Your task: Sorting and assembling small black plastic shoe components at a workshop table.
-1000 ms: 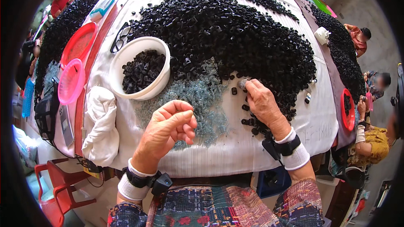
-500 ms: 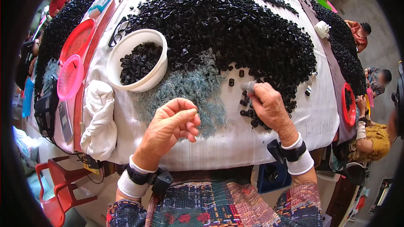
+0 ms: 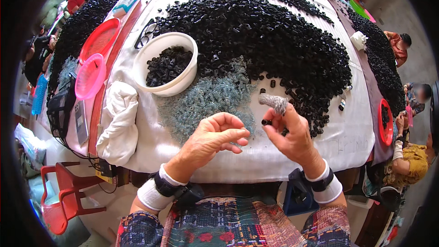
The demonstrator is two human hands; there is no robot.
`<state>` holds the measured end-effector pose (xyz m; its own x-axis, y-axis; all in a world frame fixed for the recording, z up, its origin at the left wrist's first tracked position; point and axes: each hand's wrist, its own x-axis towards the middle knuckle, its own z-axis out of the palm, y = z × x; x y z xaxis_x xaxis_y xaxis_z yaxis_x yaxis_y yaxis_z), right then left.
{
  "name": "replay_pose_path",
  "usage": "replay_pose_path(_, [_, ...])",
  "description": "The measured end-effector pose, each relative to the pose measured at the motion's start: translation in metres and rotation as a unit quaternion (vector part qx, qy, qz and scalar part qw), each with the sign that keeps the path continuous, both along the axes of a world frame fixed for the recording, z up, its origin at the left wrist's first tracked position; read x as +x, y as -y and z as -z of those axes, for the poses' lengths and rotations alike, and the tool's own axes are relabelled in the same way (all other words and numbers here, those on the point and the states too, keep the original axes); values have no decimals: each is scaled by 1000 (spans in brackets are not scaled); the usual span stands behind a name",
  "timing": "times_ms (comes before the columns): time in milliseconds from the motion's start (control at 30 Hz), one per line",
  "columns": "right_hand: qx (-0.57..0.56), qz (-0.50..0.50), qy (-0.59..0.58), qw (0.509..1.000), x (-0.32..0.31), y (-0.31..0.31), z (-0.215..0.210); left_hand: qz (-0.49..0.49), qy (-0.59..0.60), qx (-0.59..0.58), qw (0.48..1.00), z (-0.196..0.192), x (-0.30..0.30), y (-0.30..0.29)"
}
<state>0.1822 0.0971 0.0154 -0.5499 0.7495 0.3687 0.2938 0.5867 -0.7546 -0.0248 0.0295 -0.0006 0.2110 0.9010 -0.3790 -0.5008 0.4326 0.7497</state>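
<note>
My right hand (image 3: 292,132) is lifted above the white table (image 3: 347,137) and pinches a small black tube piece (image 3: 266,122) between thumb and fingers; its index finger wears a grey fabric cot (image 3: 273,102). My left hand (image 3: 215,137) is cupped, palm up, close to the right hand, fingertips pinched over a patch of small blue-grey springs (image 3: 206,100). Whether it holds a spring I cannot tell. A large heap of black tube pieces (image 3: 265,32) lies beyond both hands.
A white bowl (image 3: 176,87) part full of black pieces stands at the left, with a folded white cloth (image 3: 116,119) beside it. Red and pink dishes (image 3: 93,59) and glasses (image 3: 145,32) lie farther left. Other people sit around the table edges. A red stool (image 3: 64,196) stands lower left.
My right hand left the edge of the black heap and rose toward me with one black piece. My left hand stayed near the springs and came closer to the right hand.
</note>
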Motion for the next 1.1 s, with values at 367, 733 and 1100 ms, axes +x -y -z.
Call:
replay_pose_path(367, [115,21,-89,989,-29,37,8,-30,56,51,997,-4,7,5])
replay_pose_path(733, [143,196,172,955,49,-38,26,-39,40,14,998,2,-8,3])
replay_pose_path(1100, [185,135,330,916,33,-44,38,-26,37,5,999,8,-12,2])
